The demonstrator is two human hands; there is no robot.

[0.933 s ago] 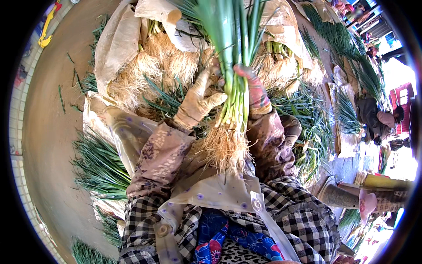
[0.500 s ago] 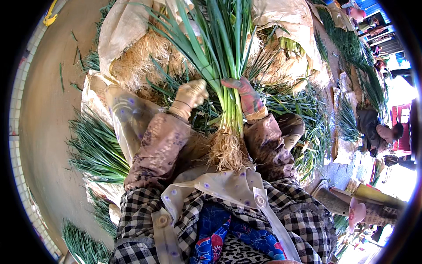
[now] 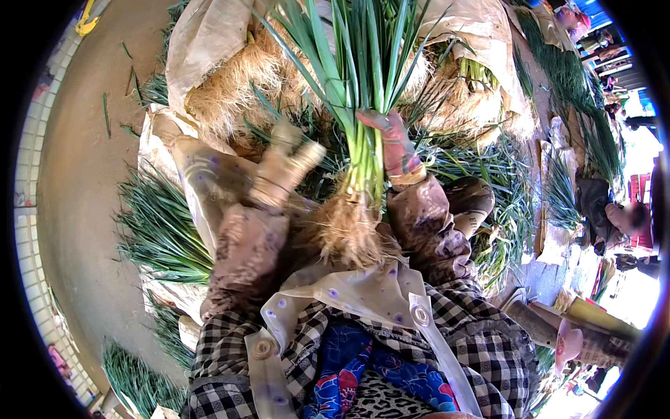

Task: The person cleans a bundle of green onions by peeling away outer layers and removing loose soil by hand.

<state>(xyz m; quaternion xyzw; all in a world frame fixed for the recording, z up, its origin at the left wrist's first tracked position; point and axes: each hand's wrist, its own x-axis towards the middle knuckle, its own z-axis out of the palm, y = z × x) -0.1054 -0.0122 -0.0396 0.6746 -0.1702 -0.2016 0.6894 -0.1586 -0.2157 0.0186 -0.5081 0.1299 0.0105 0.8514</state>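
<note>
A bunch of green onions stands upright in front of me, with pale roots hanging toward my lap and green leaves fanning out at the far end. My right hand, in a reddish-grey glove, is closed around the stalks from the right side. My left hand, in a tan glove, is smeared by motion just left of the bunch. Its thumb and fingers are spread apart, nothing in them. A clear plastic apron with purple dots covers my lap below the roots.
Ahead lie root-covered onion bundles wrapped in beige cloth. Loose green leaves are heaped at right, and another onion pile rests at left. A person crouches at far right.
My left hand has gone from a closed shape beside the stalks to spread fingers, shifting slightly left and nearer to me. The right hand still grips the bunch.
</note>
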